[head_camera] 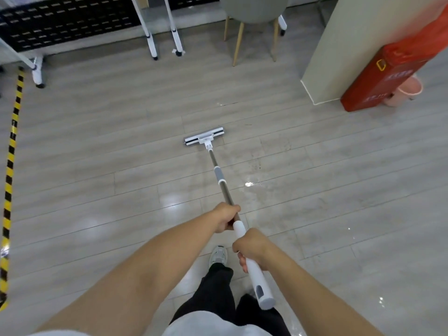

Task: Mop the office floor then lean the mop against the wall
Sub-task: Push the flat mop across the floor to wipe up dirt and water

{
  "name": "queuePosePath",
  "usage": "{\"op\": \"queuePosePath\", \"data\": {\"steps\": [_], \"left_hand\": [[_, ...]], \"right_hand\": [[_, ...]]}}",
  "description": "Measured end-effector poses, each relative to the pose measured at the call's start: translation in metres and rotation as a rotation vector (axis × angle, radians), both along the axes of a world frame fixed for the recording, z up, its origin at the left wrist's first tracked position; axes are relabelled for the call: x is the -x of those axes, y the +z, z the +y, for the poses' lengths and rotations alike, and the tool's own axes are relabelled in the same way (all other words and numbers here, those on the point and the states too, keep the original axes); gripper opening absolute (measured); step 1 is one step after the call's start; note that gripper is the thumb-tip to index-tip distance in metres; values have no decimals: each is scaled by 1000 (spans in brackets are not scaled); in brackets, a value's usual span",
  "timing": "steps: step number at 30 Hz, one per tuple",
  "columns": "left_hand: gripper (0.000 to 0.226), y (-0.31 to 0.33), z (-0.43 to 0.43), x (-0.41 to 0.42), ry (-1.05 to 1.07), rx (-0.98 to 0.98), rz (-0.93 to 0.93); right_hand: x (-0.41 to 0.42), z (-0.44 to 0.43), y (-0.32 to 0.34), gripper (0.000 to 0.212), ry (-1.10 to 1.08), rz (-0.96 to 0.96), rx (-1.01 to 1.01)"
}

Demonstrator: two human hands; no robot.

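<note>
Mop in use on office floor, both hands on the handle.

Left hand (225, 218) clenched round the mop (219, 175) shaft; right hand (252, 248) clenched on its white grip lower down. Mop head (204, 137) lies flat on the floor (97, 146), well ahead of the shoe (218, 255). Wet sheen near the shaft. Chair (252, 18), red cabinet (380, 76) and pink bucket (409, 89) stand beyond.

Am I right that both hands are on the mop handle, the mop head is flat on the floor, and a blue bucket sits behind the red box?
Not quite: the bucket is pink, not blue, as the head view shows. The rest holds: the left hand and right hand both grip the mop handle, the mop head lies flat on the floor, and the bucket sits behind the red box.
</note>
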State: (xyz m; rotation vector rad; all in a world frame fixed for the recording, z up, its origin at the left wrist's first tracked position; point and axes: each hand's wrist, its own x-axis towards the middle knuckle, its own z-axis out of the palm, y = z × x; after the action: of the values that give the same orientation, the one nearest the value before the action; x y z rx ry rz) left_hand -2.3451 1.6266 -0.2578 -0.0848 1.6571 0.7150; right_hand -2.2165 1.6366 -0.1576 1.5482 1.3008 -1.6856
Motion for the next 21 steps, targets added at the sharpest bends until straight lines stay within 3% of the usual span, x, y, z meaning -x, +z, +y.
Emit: {"op": "queuePosePath", "data": {"steps": [11, 21], "left_hand": [[17, -29, 13, 91, -37, 25, 91], [16, -21, 12, 73, 16, -1, 101]], "right_hand": [[99, -2, -25, 26, 68, -69, -50], [69, -10, -11, 8, -82, -15, -51]]}}
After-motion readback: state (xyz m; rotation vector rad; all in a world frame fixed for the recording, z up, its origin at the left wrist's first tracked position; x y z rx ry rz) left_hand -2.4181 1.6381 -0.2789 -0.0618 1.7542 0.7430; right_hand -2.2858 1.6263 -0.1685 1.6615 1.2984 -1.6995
